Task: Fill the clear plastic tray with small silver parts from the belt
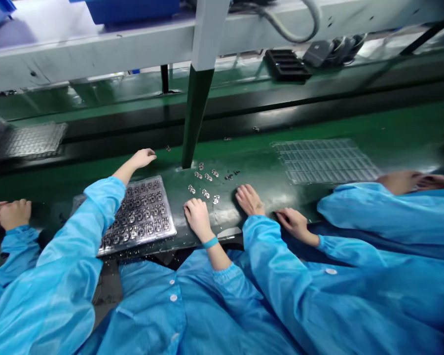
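My left hand (pixel 142 158) reaches out past the far corner of a clear blister tray (pixel 136 214) that holds several small metal parts in dark pockets. It lies palm down on the green belt with its fingers stretched out and holds nothing. My right hand (pixel 197 215), with a blue band at the wrist, rests palm down just right of the tray with its fingers spread flat. Several loose metal parts (pixel 205 185) lie scattered on the belt just beyond its fingertips.
A co-worker's two hands (pixel 249 199) (pixel 294 222) rest on the belt close to my right. Another person's hands (pixel 7 213) are at the far left. An empty clear tray (pixel 325 160) lies to the right. A green post (pixel 194 118) stands behind the parts.
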A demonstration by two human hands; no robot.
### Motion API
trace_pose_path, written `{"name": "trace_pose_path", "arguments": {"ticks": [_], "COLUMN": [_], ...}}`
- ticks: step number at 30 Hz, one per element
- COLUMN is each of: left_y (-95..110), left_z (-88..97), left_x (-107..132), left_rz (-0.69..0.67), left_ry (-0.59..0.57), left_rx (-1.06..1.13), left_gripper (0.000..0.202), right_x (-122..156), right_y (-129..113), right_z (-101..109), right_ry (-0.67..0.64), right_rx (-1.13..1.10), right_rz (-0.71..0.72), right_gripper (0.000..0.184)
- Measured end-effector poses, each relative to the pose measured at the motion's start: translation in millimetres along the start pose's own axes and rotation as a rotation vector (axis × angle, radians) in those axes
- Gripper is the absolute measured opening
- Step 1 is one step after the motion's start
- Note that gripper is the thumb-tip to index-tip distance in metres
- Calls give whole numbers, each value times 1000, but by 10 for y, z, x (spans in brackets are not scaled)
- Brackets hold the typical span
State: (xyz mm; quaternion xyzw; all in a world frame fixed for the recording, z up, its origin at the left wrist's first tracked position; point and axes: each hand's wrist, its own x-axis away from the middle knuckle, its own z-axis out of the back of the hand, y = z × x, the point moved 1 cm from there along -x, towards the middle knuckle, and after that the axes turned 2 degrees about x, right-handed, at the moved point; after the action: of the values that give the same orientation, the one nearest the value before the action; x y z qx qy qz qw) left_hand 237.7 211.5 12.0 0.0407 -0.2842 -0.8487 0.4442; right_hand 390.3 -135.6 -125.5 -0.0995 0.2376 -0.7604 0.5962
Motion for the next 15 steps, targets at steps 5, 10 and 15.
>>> {"name": "trace_pose_path", "arguments": {"ticks": [5, 10, 15], "left_y": [95, 153, 110], "left_z": [-346, -583, -690], "left_x": [-634, -877, -889], "left_rz": [57, 41, 2], "left_ry": [7, 80, 170], "left_rx": [-129, -221, -218], "left_gripper": [48, 43, 41], "right_x": [-636, -1118, -1127], "right_y": [565, 711, 631], "right_z": [565, 897, 909], "right_ry": [-27, -23, 71], "right_rx": [-23, -81, -252], "right_rz": [56, 87, 12], "right_gripper": [24, 43, 24]}}
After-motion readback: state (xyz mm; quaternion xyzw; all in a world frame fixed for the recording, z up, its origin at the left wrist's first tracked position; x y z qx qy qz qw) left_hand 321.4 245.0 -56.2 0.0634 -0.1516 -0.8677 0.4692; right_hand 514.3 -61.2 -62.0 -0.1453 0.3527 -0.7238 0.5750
